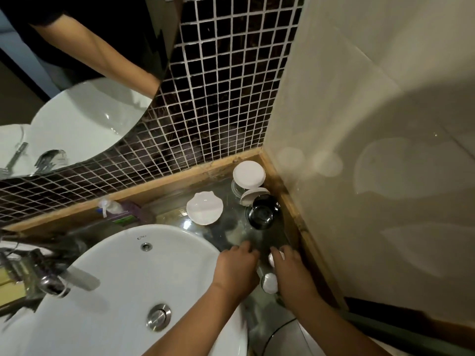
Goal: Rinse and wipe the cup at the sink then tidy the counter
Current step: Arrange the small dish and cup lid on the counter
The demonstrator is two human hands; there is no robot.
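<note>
The dark glass cup [263,214] stands upright on the glass counter [231,235], near the right wall. Both of my hands are in front of it and do not touch it. My left hand [237,268] rests fingertips-down on the counter beside the sink rim and holds nothing that I can see. My right hand [291,273] is curled around a small white-capped bottle [275,258] at the counter's right edge. A second small white-capped bottle [270,282] stands just below it, between my wrists.
The white sink basin [123,273], with its steel drain [158,317] and chrome faucet [51,278], fills the lower left. A white shell-shaped dish [204,208], a white-lidded glass jar [248,173] and a tilted white lid [253,196] crowd the back corner. Tubes [120,211] lie along the tiled wall.
</note>
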